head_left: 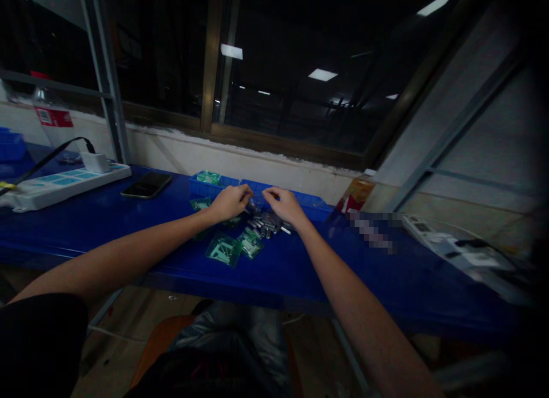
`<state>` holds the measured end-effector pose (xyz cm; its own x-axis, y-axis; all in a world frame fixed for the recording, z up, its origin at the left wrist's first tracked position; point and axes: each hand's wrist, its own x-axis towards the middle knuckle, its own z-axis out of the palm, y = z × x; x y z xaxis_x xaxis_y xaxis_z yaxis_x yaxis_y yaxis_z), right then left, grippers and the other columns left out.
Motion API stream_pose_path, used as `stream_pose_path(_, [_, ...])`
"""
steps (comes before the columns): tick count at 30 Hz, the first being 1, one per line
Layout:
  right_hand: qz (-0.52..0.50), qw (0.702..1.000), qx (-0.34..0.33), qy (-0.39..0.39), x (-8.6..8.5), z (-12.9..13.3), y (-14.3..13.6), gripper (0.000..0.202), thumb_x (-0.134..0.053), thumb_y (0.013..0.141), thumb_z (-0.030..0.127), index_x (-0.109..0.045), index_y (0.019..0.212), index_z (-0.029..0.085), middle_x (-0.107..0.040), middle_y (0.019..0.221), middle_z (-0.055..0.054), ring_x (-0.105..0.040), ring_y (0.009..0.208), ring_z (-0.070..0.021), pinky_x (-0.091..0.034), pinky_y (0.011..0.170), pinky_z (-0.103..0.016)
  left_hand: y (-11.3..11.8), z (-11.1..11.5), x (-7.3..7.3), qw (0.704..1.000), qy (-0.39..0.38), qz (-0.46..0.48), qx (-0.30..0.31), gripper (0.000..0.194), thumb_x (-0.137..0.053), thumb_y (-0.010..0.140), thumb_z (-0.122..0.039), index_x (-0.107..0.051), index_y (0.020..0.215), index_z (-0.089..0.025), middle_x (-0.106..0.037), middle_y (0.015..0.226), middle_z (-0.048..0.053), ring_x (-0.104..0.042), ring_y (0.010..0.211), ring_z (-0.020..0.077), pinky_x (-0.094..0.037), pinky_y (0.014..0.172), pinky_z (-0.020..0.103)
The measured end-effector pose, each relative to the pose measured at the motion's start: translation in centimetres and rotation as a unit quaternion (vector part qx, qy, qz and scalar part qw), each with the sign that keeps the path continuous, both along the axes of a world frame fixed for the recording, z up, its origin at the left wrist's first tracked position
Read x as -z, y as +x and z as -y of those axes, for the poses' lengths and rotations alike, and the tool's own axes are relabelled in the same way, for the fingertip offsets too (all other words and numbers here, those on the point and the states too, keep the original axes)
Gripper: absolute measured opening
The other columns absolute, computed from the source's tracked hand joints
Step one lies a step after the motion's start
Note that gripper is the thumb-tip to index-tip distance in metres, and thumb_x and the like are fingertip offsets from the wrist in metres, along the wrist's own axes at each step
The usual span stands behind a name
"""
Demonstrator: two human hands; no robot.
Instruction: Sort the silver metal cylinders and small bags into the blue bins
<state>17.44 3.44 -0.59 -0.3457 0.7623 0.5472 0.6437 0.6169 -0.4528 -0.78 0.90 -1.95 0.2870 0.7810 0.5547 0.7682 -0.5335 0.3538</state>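
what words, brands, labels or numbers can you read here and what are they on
No wording is legible.
Red bottle label: barcode visible, lettering too blurred.
Dark clothing front: reddish marks, too dim.
Green packets: any print too small.
Orange-red item: too blurred.

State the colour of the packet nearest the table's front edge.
The packet looks green, seen in the head view.

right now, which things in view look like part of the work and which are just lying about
Likely part of the work:
small metal pieces, near both hands
green packets, beside the metal pieces
blue trays, just beyond the hands

Probably just lying about:
phone
white power strip at the left
red-labelled bottle
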Motion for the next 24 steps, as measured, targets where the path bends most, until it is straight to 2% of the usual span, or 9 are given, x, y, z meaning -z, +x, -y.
stream_pose_path(4, [-0.091,0.989,-0.053,-0.107,0.7,-0.1,-0.7,0.047,-0.036,0.083,0.052,-0.061,0.068,0.016,-0.059,0.061,-0.001,-0.054,0.058,-0.0124,-0.041,0.059,-0.026,-0.3,-0.3,-0.2,0.999,-0.009,0.05,-0.008,0.022,-0.042,0.085,-0.024,-0.06,0.095,-0.015,-0.067,0.078,0.006,-0.061,0.068,0.0176,-0.044,0.066,0.026])
stream_pose_path(8, [-0.11,0.98,-0.105,-0.126,0.7,0.1,-0.8,0.033,-0.053,0.073,0.049,-0.058,0.07,0.017,-0.057,0.06,0.002,-0.051,0.056,-0.0106,-0.039,0.054,-0.023,0.0,-0.2,-0.4,0.995,-0.023,0.096,0.006,0.022,-0.041,0.085,-0.022,-0.059,0.095,-0.014,-0.067,0.077,0.006,-0.061,0.068,0.0168,-0.044,0.066,0.025])
stream_pose_path(11, [-0.125,0.983,-0.075,-0.115,0.5,0.4,-0.9,0.023,-0.057,0.069,0.04,-0.055,0.07,0.017,-0.046,0.047,0.006,-0.042,0.043,-0.008,-0.032,0.045,-0.021,0.2,-0.1,-0.5,0.992,-0.039,0.119,0.01,0.023,-0.046,0.083,-0.028,-0.058,0.097,-0.014,-0.067,0.08,0.006,-0.061,0.069,0.017,-0.044,0.065,0.026])
stream_pose_path(13, [-0.149,0.982,-0.042,-0.104,0.2,0.5,-0.8,0.018,-0.056,0.069,0.036,-0.054,0.071,0.018,-0.039,0.041,0.009,-0.036,0.037,-0.0069,-0.029,0.041,-0.02,0.2,0.0,-0.4,0.991,-0.063,0.121,-0.006,0.03,-0.051,0.08,-0.041,-0.058,0.095,-0.015,-0.067,0.08,0.007,-0.06,0.07,0.0186,-0.043,0.063,0.027])
stream_pose_path(16, [-0.205,0.973,-0.045,-0.101,-0.2,0.6,-0.6,0.016,-0.056,0.068,0.033,-0.051,0.073,0.019,-0.046,0.045,0.008,-0.046,0.041,-0.0085,-0.038,0.044,-0.021,0.2,0.1,-0.6,0.975,-0.155,0.162,-0.014,0.051,-0.04,0.079,-0.06,-0.06,0.082,-0.014,-0.066,0.075,0.008,-0.06,0.065,0.0191,-0.042,0.058,0.028])
stream_pose_path(19, [-0.217,0.969,-0.087,-0.084,-0.4,0.9,-0.5,0.015,-0.059,0.065,0.028,-0.051,0.073,0.018,-0.058,0.061,0.002,-0.059,0.059,-0.0123,-0.047,0.058,-0.025,0.3,0.4,-1.1,0.928,-0.261,0.262,0.035,0.061,-0.022,0.084,-0.062,-0.06,0.08,-0.013,-0.065,0.075,0.009,-0.058,0.06,0.0161,-0.04,0.052,0.026])
stream_pose_path(21, [-0.194,0.973,-0.104,-0.062,-0.3,1.1,-0.7,0.013,-0.059,0.064,0.025,-0.052,0.072,0.018,-0.06,0.067,0.0,-0.061,0.066,-0.0134,-0.048,0.064,-0.026,0.4,0.7,-1.4,0.903,-0.288,0.312,0.074,0.051,-0.03,0.085,-0.056,-0.059,0.084,-0.014,-0.065,0.08,0.008,-0.058,0.063,0.0143,-0.039,0.052,0.024])
stream_pose_path(24, [-0.157,0.98,-0.12,-0.035,-0.1,1.1,-1.0,0.007,-0.053,0.068,0.02,-0.054,0.074,0.017,-0.061,0.071,-0.001,-0.061,0.07,-0.014,-0.048,0.067,-0.027,0.5,0.9,-1.5,0.895,-0.275,0.334,0.108,0.025,-0.048,0.082,-0.038,-0.057,0.084,-0.015,-0.063,0.081,0.006,-0.057,0.066,0.0116,-0.04,0.055,0.022])
